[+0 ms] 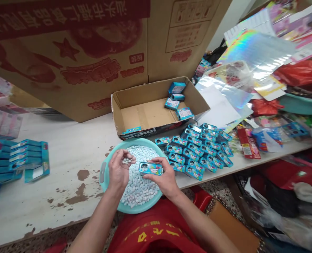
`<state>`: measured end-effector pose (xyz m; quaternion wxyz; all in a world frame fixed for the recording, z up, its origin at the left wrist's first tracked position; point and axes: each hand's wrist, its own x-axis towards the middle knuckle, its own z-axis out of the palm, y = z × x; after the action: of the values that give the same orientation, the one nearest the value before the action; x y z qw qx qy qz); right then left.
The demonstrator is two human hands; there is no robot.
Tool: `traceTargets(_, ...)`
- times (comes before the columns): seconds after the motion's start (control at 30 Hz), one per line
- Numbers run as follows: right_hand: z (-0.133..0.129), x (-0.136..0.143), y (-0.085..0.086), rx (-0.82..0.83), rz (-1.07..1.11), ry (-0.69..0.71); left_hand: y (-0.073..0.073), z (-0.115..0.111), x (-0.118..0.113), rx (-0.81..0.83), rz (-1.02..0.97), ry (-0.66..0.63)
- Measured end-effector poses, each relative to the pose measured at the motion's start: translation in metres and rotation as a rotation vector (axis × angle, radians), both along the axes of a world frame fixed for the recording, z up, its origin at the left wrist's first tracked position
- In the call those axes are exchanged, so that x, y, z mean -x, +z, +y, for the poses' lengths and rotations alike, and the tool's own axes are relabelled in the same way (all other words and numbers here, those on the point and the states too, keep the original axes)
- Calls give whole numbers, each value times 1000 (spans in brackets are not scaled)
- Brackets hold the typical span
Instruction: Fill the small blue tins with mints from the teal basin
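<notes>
A teal basin (109,175) full of small pale candies (140,186) stands at the table's front edge. Over its left part my left hand (119,168) is cupped, fingers curled round a few candies (127,161). My right hand (166,177) grips a small blue box (150,168) between thumb and fingers, above the middle of the basin. The two hands are apart. Right of the basin, several similar blue boxes (193,154) stand close together in rows. Behind the basin lies an open cardboard tray (142,109) with several blue boxes (177,88) at its right end.
A large printed carton (92,52) rises behind the tray. Stacked blue packs (26,154) lie on the table (74,147) at the left. Shiny sheets (256,52), red bags (300,72) and loose wrappers crowd the right side. An orange-brown seat (231,228) is below at the right.
</notes>
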<state>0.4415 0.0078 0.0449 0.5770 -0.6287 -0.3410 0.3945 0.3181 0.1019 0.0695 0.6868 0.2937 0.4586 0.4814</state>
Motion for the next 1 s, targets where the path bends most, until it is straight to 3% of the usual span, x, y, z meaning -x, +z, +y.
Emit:
traceTargets(0.07,-6,-7,-1,11,100,-14,-10,-1,3,79,74,-79)
traceTargets(0.13,-11,-14,-1,22,222,-19,-23,-3,5,127,206,-248)
traceTargets(0.23,-18,-21,-1,29,287,0,-44,-5,7,99,439,-467)
traceTargets(0.33,-23,-23,-1,28,217,5,-53,-4,9,102,471,-474)
traceTargets(0.43,-25,-22,-1,18,92,-17,-38,-5,6,50,387,-378)
traceTargets(0.57,-21,-16,-2,15,-118,-10,-4,-19,-6,-186,272,-306)
traceTargets(0.63,-17,-12,-1,24,-178,-8,4,-27,-14,-276,245,-297)
traceTargets(0.8,-9,-2,-1,60,-159,-7,-4,-39,-23,-346,180,-263)
traceTargets(1.0,-4,-1,-1,72,-129,-25,-9,-32,-17,-331,186,-236)
